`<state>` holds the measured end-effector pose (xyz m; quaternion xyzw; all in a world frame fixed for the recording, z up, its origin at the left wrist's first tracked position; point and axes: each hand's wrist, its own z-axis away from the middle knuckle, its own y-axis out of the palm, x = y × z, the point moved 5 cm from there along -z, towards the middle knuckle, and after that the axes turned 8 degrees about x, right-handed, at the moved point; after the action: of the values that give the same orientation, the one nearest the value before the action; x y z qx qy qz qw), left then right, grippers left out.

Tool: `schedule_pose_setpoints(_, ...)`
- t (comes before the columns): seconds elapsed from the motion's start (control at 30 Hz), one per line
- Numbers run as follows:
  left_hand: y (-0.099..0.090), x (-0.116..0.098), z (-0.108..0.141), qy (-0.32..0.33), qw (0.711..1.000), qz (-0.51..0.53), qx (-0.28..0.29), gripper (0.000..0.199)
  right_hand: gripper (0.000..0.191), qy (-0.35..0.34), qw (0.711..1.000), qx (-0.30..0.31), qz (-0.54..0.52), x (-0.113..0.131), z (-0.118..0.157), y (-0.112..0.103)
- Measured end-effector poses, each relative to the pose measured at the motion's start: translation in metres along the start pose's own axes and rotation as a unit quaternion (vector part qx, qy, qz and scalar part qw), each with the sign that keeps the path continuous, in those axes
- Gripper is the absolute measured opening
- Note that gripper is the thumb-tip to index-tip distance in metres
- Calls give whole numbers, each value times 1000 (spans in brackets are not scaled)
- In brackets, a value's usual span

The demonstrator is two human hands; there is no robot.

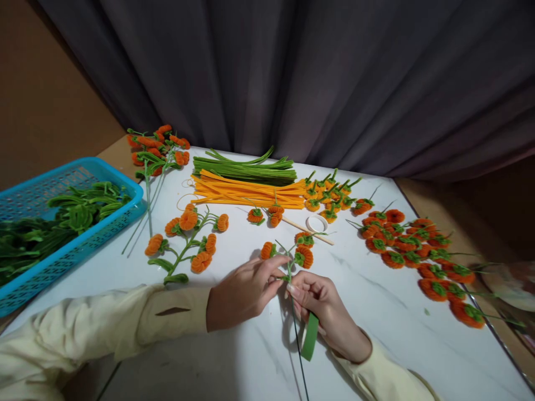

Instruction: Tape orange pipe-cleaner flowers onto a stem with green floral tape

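Observation:
My left hand [251,284] is closed on a green stem [289,262] that carries small orange pumpkins [304,257] of fuzzy pipe cleaner. Just below, my right hand [321,306] pinches the same stem between thumb and finger. A roll of green floral tape [310,336] hangs at that hand's palm. From between the hands a thin dark wire [300,356] runs down toward the near edge. To the left lies a branch with orange pumpkins and green leaves [181,253]. Two loose orange pumpkins [255,215] rest beyond my hands.
A blue basket [83,236] of green fuzzy leaves stands left. Green [246,170] and yellow-orange pipe cleaners [251,192] lie at the back, near small yellow pumpkins [330,192]. Many orange pumpkins [405,242] spread right. A wooden stick [307,229] touches a white ring [316,224]. Finished-looking stems [156,147] lie back left.

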<state>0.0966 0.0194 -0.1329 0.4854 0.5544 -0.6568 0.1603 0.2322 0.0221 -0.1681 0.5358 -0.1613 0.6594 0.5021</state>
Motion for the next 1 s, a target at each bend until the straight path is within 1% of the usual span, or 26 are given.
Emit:
schedule_pose_setpoints(0.1, 2, 3, 0, -12, 1000, -3, -1, 32, 36, 1, 1000, 3, 1, 1, 0, 0)
schedule_pose_setpoints(0.17, 3, 4, 2, -25, 1000, 13, 2, 29, 36, 7, 1000, 9, 3, 1, -1, 0)
schedule_pose_setpoints(0.27, 6, 5, 4, -29, 999, 26, 5, 25, 36, 12, 1000, 20, 6, 0, -1, 0)
schedule_pose_setpoints(0.63, 5, 8, 6, 11, 1000, -9, -12, 18, 34, 19, 999, 38, 9, -1, -1, 0)
schedule_pose_setpoints(0.73, 5, 8, 7, 29, 999, -9, -33, 17, 33, 23, 999, 43, 11, -1, -1, 0)
schedule_pose_setpoints(0.8, 5, 8, 8, 30, 998, -5, -46, 17, 34, 21, 999, 40, 13, -1, 0, 0)
schedule_pose_setpoints(0.9, 4, 9, 8, 3, 998, -9, -57, 18, 35, 10, 1000, 23, 16, 3, 1, -2)
schedule_pose_setpoints(1.0, 0, 4, 8, -4, 997, -19, -70, 13, 34, -2, 999, 9, 32, 9, 3, -5)
